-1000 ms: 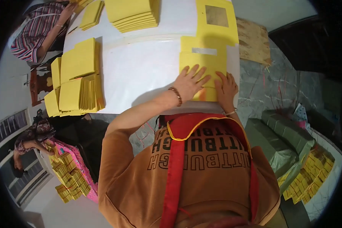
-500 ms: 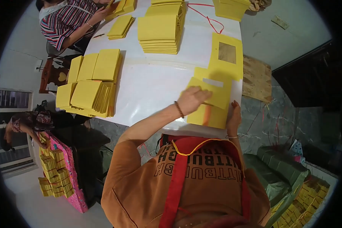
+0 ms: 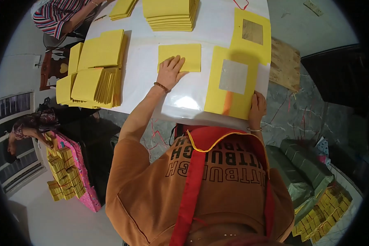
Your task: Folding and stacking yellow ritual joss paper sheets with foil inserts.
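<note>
My left hand point(image 3: 171, 73) lies on a small yellow folded paper piece point(image 3: 191, 55) in the middle of the white table, its fingers stretched out and slightly spread over the near left part. To the right is a larger yellow sheet point(image 3: 215, 94) with a grey square patch and an orange strip near its lower end. My right hand point(image 3: 257, 106) is at that sheet's right edge, fingers extended upward along it and nothing visible held. Another yellow sheet point(image 3: 238, 45) with a darker square patch lies just beyond, partly under or against the nearer one.
Stacks of yellow folded pieces point(image 3: 104, 47) stand at the table's left, and another stack point(image 3: 168, 12) at the far middle. A person in a striped shirt point(image 3: 55, 18) is at the far left. Another person point(image 3: 33, 123) bends over yellow bundles point(image 3: 65, 164) on a pink cloth.
My left hand has moved left from the right-hand sheets to the table's middle, where a yellow folded piece now lies under it. The nearer sheet's grey patch is now uncovered. The view has shifted.
</note>
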Motion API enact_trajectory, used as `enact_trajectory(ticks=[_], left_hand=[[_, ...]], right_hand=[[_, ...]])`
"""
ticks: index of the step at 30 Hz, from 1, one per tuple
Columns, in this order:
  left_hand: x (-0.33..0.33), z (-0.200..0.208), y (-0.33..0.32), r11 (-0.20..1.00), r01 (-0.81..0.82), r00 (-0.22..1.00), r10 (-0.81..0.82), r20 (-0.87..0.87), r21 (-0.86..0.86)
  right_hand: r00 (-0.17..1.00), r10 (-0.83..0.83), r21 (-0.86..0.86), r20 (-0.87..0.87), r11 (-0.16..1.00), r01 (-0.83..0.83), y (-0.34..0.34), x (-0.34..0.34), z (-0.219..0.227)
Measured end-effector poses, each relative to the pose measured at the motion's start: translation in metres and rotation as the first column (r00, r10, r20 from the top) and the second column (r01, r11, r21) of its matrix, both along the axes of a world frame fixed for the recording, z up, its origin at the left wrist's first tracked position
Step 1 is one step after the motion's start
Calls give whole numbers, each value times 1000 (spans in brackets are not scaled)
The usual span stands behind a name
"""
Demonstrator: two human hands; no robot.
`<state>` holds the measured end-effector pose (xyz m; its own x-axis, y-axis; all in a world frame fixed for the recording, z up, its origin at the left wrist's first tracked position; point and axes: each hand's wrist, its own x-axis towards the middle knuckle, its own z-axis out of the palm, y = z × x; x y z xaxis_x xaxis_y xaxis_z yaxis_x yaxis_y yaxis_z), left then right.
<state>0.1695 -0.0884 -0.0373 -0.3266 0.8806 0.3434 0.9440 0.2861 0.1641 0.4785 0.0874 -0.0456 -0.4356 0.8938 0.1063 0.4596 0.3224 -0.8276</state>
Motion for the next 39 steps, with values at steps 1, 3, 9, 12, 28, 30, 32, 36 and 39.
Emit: enact_trajectory(ticks=[1,3,9,12,28,30,32,36,39], left_hand=[[2,-2,-1,1000,1,1000,-1,11,-7],[2,-6,1,996,-34,997,39,63,-78],[-2,-2,3,988,-2,1000,3,9,-157],[0,18,9,983,45,999,-48,-12,-179],[136,52,23,856,516,847,-514,140,21],[131,56,27,822,561,769,-562,304,100],[128,55,27,835,539,749,-535,392,111],[125,56,32,838,522,701,-529,478,163],[122,56,32,847,521,710,-499,497,105]], right_hand=[[1000,-1,-7,11,1000,1,0,1,-2],[980,-66,-188,-187,982,31,1,3,-8],[987,125,328,99,932,-151,5,-7,29],[905,205,439,373,820,-367,2,-8,41],[940,302,221,157,917,-331,7,-4,23],[865,291,-272,-409,866,-421,13,2,21],[879,327,-203,-348,889,-411,14,9,16],[882,377,-146,-282,892,-428,21,17,-3],[883,393,-110,-257,896,-431,15,16,5]])
